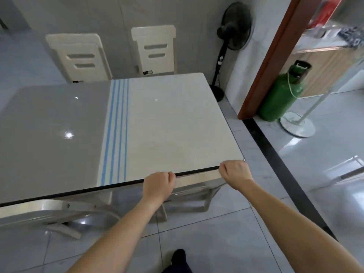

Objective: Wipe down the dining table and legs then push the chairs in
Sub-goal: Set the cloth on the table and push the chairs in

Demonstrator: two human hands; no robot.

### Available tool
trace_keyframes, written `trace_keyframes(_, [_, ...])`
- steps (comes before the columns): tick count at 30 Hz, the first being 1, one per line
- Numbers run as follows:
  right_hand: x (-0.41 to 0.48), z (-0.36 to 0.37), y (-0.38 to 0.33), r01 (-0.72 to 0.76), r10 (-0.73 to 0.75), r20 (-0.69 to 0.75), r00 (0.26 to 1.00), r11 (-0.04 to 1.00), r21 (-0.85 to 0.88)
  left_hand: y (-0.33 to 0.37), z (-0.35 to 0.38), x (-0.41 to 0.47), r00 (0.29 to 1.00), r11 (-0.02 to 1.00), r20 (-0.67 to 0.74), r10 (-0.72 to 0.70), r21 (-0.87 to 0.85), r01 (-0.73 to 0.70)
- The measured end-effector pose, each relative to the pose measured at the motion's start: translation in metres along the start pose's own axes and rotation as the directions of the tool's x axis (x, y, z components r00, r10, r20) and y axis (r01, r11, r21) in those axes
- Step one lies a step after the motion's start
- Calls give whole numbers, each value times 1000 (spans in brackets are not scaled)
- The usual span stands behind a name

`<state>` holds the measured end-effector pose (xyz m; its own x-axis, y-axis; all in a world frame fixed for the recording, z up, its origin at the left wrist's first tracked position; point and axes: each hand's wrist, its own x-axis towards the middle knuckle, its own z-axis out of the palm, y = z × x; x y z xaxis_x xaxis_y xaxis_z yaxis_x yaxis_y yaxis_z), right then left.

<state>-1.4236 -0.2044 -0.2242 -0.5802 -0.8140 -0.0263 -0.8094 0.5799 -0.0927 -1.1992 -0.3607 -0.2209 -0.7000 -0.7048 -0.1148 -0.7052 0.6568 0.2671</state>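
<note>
The dining table point(167, 119) has a glossy top, grey on the left and cream on the right, with blue stripes point(116, 131) between. My left hand point(159, 186) and my right hand point(235, 174) are both closed on the top of a cream chair back point(197, 177) at the table's near right edge. That chair sits tucked under the table, with its legs point(204, 201) showing below. Another cream chair point(35, 206) stands at the near left edge. Two more chairs point(78, 58) point(155, 50) stand along the far side against the wall. No cloth is in view.
A black standing fan point(234, 26) is at the table's far right corner. A brown door frame point(266, 62), a green gas cylinder point(279, 95) and a white stand base point(297, 125) lie to the right. My dark foot point(178, 257) is on the tiled floor.
</note>
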Motion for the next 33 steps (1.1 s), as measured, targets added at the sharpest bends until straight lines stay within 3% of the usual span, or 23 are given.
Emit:
trace_keyframes(7, [-3,-4,0,35,-34,26,999,999,-20,-1,3,1,1000,999,9,11,-34,-11])
trace_keyframes(10, [-8,-5,5,-51,54,-2,999,945,323,-3,6,1,1000,998,26,-6,-68,8])
trace_keyframes(12, [-24,-10,7,-104,130,-1,991,797,595,-8,8,5,999,995,52,-17,-101,22])
trace_keyframes(15, [-62,-17,11,-160,263,8,965,562,811,-10,7,5,998,957,27,65,-284,-55])
trace_keyframes(17, [-92,-18,20,-191,371,22,928,426,884,5,5,-5,983,900,-120,139,-400,-175])
trace_keyframes(20, [-151,-5,50,-270,537,101,838,246,931,41,12,-29,920,844,-301,250,-398,-359])
trace_keyframes(23, [-221,22,89,-363,664,244,706,45,931,81,44,-59,912,798,-186,366,-441,-410])
trace_keyframes(25, [-272,41,114,-435,710,353,610,-73,898,107,76,-79,925,814,54,375,-497,-301])
trace_keyframes(28, [-347,67,147,-520,752,486,446,-225,824,137,132,-112,892,760,401,209,-641,110])
trace_keyframes(30, [-387,82,165,-544,760,558,332,-329,772,146,166,-129,846,684,531,46,-634,360])
trace_keyframes(33, [-425,91,188,-542,740,620,260,-420,728,155,188,-149,792,652,604,-89,-565,505])
